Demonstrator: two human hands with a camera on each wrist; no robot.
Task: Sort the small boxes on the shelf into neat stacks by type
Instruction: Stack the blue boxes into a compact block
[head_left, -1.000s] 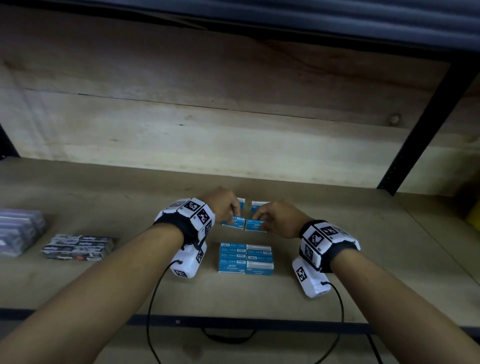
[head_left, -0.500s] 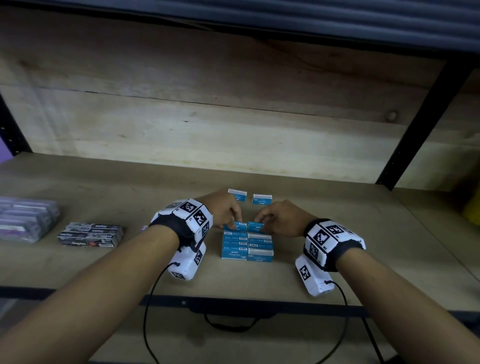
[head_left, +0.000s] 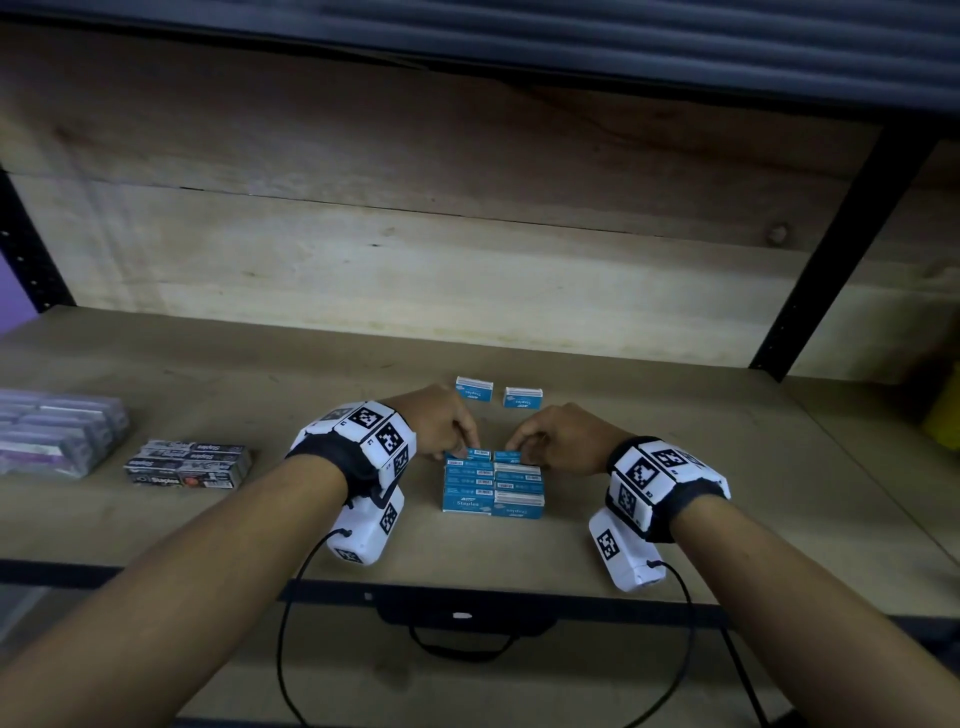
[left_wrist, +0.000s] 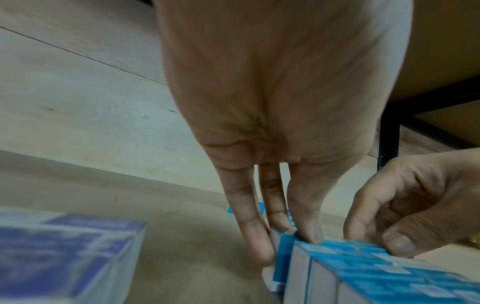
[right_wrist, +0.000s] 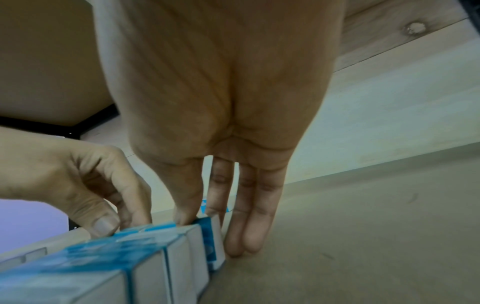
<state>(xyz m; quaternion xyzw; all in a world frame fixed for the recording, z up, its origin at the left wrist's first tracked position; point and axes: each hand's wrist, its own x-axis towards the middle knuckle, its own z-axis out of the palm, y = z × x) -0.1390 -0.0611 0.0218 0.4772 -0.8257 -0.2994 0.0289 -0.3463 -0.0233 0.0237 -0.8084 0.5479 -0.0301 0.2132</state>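
Observation:
A tight block of blue staple boxes (head_left: 492, 488) lies on the shelf board (head_left: 675, 415) in front of me. My left hand (head_left: 460, 447) pinches the rear-left blue box (head_left: 477, 453) of that block, thumb on its near top edge and fingers behind it (left_wrist: 262, 246). My right hand (head_left: 519, 448) pinches the rear-right blue box (head_left: 508, 457) in the same way, as the right wrist view shows (right_wrist: 207, 232). Both held boxes touch the block's back row. Two loose blue boxes (head_left: 474, 388) (head_left: 523, 397) lie farther back, apart from the hands.
To the left lie a flat group of dark staple boxes (head_left: 187, 464) and a pack of pale purple boxes (head_left: 57, 431). A yellow object (head_left: 946, 415) shows at the far right. A black upright (head_left: 831, 249) and the wooden back wall (head_left: 415, 234) bound the shelf.
Both hands drew their blue boxes toward me across the gap, and the boxes now stand against the back of the block. The two rear boxes have come into full view.

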